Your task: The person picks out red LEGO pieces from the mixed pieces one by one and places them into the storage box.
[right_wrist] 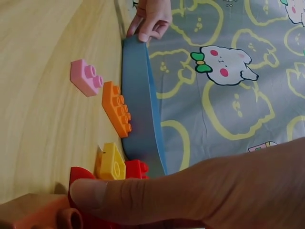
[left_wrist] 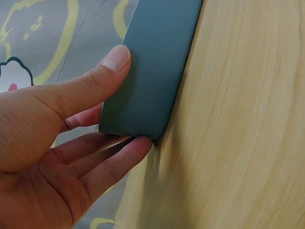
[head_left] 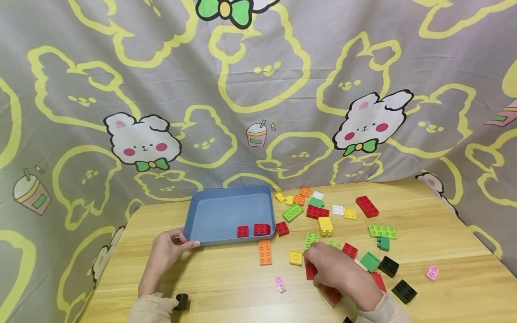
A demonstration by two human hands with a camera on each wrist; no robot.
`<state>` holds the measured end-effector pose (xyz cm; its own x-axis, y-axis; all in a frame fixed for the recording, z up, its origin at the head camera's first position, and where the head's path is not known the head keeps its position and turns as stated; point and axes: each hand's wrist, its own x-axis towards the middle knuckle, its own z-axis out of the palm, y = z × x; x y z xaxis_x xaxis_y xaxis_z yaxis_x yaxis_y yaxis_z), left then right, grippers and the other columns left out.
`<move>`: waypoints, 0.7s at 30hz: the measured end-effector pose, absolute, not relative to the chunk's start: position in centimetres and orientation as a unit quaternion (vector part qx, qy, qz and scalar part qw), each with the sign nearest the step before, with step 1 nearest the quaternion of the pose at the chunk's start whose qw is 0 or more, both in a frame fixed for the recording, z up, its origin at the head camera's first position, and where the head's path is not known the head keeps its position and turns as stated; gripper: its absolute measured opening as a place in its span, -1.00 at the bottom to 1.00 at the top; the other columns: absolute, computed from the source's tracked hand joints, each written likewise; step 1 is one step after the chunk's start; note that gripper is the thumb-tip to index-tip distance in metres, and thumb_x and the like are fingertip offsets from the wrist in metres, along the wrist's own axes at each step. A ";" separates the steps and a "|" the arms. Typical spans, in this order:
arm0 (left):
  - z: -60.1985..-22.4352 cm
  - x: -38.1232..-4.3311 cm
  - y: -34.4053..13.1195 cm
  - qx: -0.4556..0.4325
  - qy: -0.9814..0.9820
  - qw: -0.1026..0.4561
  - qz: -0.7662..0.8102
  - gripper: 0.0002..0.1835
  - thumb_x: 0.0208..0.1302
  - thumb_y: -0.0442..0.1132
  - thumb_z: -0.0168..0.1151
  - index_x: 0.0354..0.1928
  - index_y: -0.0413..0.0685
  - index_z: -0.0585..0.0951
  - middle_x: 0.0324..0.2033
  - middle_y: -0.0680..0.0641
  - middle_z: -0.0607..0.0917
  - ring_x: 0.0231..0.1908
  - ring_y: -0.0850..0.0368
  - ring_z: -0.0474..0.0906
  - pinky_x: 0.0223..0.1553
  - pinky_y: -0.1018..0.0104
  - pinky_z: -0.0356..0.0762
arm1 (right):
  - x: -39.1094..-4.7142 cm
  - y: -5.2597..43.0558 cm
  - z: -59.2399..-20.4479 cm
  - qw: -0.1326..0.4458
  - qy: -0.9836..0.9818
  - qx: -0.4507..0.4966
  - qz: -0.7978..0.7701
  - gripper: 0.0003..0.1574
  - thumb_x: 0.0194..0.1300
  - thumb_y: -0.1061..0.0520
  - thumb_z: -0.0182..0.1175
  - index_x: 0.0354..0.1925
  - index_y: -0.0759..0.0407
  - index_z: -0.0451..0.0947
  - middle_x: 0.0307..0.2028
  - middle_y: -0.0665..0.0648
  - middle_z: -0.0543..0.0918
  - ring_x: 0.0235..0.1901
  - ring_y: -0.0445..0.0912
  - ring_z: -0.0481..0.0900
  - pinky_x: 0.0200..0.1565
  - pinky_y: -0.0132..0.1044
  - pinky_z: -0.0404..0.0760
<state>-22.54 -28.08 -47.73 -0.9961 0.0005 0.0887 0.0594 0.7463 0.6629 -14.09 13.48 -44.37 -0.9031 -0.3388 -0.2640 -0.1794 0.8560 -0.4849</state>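
Note:
My left hand [head_left: 166,251] holds the near left corner of a shallow blue-grey tray [head_left: 226,204]. In the left wrist view its thumb [left_wrist: 116,59] lies against the tray's wall and its other fingers [left_wrist: 121,162] curl at the corner. Inside the tray sit a red square brick [head_left: 243,231] and a red brick with a rounded end [head_left: 261,229]. Among loose bricks to the right, my right hand [head_left: 339,269] grips a red brick [head_left: 310,272], mostly hidden beneath it. The right thumb [right_wrist: 88,193] presses on this brick, which has a curved edge. A brownish-red brick [head_left: 332,296] lies just below the hand.
Near the tray lie a red brick [head_left: 282,229], an orange brick [head_left: 265,252], a yellow brick [head_left: 295,257] and a pink brick [head_left: 280,284]. Several other bricks spread rightward, including black ones [head_left: 404,292]. A small black object [head_left: 182,301] is by the left sleeve. A patterned curtain [head_left: 282,89] hangs behind.

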 end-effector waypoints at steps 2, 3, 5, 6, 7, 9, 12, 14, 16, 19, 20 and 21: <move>-47.8 -22.6 -28.1 -0.017 -0.933 0.042 -0.357 -0.59 0.01 -0.12 0.67 -0.58 -0.04 0.53 -0.41 -0.04 0.73 -0.40 0.14 0.48 -0.36 0.38 0.40 | -14.1 13.4 -44.4 0.166 0.951 -0.139 -0.222 -0.64 -0.03 0.43 0.54 -0.36 0.12 0.62 -0.45 -0.01 0.47 -0.40 -0.05 0.40 -0.34 -0.18 0.45; -47.8 -22.6 -28.1 -0.017 -0.933 0.042 -0.358 -0.59 0.01 -0.12 0.67 -0.58 -0.04 0.53 -0.39 -0.05 0.74 -0.40 0.14 0.49 -0.35 0.38 0.41 | -14.1 13.3 -44.4 0.164 0.951 -0.140 -0.220 -0.65 -0.01 0.42 0.54 -0.35 0.12 0.63 -0.45 -0.02 0.48 -0.39 -0.05 0.40 -0.32 -0.17 0.45; -47.9 -22.6 -28.2 -0.019 -0.932 0.041 -0.360 -0.59 0.02 -0.12 0.66 -0.57 -0.05 0.53 -0.35 -0.07 0.76 -0.38 0.14 0.51 -0.34 0.38 0.42 | -14.0 13.4 -44.4 0.163 0.952 -0.142 -0.218 -0.68 0.03 0.40 0.53 -0.34 0.12 0.63 -0.44 -0.01 0.47 -0.39 -0.06 0.40 -0.32 -0.17 0.44; -47.9 -22.6 -28.2 -0.020 -0.932 0.040 -0.360 -0.59 0.02 -0.12 0.66 -0.57 -0.05 0.53 -0.35 -0.08 0.75 -0.38 0.14 0.51 -0.34 0.38 0.42 | -14.0 13.4 -44.3 0.163 0.951 -0.144 -0.219 -0.70 0.05 0.39 0.53 -0.34 0.13 0.63 -0.44 -0.01 0.47 -0.39 -0.06 0.39 -0.32 -0.17 0.44; -47.9 -22.6 -28.3 -0.020 -0.932 0.041 -0.360 -0.59 0.02 -0.12 0.66 -0.58 -0.05 0.53 -0.34 -0.09 0.76 -0.37 0.13 0.52 -0.33 0.38 0.43 | -14.0 13.4 -44.3 0.163 0.950 -0.147 -0.221 -0.72 0.07 0.38 0.52 -0.33 0.13 0.64 -0.45 -0.01 0.47 -0.40 -0.06 0.39 -0.33 -0.18 0.43; -47.9 -22.6 -28.3 -0.021 -0.931 0.041 -0.361 -0.60 0.03 -0.13 0.66 -0.57 -0.05 0.53 -0.33 -0.09 0.76 -0.37 0.13 0.53 -0.34 0.38 0.43 | -14.1 13.5 -44.2 0.163 0.948 -0.156 -0.226 -0.75 0.10 0.36 0.51 -0.33 0.13 0.65 -0.47 -0.02 0.47 -0.43 -0.09 0.39 -0.38 -0.23 0.42; -47.9 -22.6 -28.3 -0.021 -0.931 0.040 -0.363 -0.60 0.03 -0.14 0.66 -0.58 -0.05 0.53 -0.31 -0.10 0.77 -0.35 0.13 0.55 -0.33 0.38 0.44 | -14.1 13.6 -44.1 0.160 0.944 -0.172 -0.234 -0.78 0.12 0.31 0.52 -0.34 0.13 0.65 -0.51 -0.03 0.48 -0.47 -0.11 0.39 -0.43 -0.27 0.39; -47.8 -22.5 -28.4 -0.018 -0.931 0.039 -0.363 -0.60 0.03 -0.14 0.66 -0.57 -0.06 0.53 -0.29 -0.11 0.77 -0.33 0.13 0.57 -0.32 0.38 0.46 | -14.2 13.6 -44.1 0.155 0.941 -0.185 -0.240 -0.80 0.14 0.28 0.53 -0.35 0.12 0.66 -0.53 -0.05 0.48 -0.50 -0.14 0.39 -0.46 -0.30 0.39; -47.8 -22.5 -28.4 -0.016 -0.932 0.040 -0.361 -0.60 0.02 -0.14 0.66 -0.57 -0.05 0.53 -0.27 -0.12 0.78 -0.32 0.13 0.58 -0.30 0.37 0.46 | -14.3 13.7 -44.1 0.147 0.938 -0.197 -0.243 -0.81 0.16 0.25 0.52 -0.35 0.13 0.66 -0.52 -0.07 0.48 -0.49 -0.15 0.38 -0.46 -0.31 0.39; -47.8 -22.4 -28.3 -0.014 -0.933 0.046 -0.357 -0.59 0.01 -0.11 0.67 -0.59 -0.04 0.54 -0.30 -0.10 0.78 -0.35 0.13 0.55 -0.31 0.36 0.45 | -14.3 13.7 -44.1 0.132 0.934 -0.217 -0.250 -0.84 0.19 0.20 0.51 -0.33 0.13 0.67 -0.52 -0.10 0.47 -0.50 -0.18 0.37 -0.46 -0.33 0.40; -47.9 -22.4 -28.3 -0.014 -0.933 0.048 -0.357 -0.59 0.00 -0.10 0.67 -0.59 -0.04 0.54 -0.35 -0.08 0.77 -0.38 0.14 0.52 -0.33 0.36 0.43 | -14.3 13.8 -44.1 0.125 0.934 -0.223 -0.251 -0.84 0.20 0.19 0.50 -0.32 0.15 0.67 -0.50 -0.10 0.47 -0.49 -0.19 0.37 -0.46 -0.34 0.40; -47.9 -22.4 -28.2 -0.014 -0.932 0.049 -0.358 -0.59 0.00 -0.10 0.68 -0.60 -0.04 0.54 -0.39 -0.07 0.75 -0.40 0.14 0.50 -0.35 0.35 0.42 | -14.4 13.8 -44.1 0.119 0.933 -0.230 -0.250 -0.84 0.21 0.19 0.50 -0.30 0.16 0.67 -0.48 -0.09 0.48 -0.48 -0.19 0.37 -0.45 -0.34 0.41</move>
<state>-22.42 -28.21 -47.89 -0.9948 -0.0080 0.1015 0.0620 0.7428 0.6667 -14.37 13.76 -44.11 -0.8660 -0.4887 -0.1065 -0.3702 0.7695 -0.5204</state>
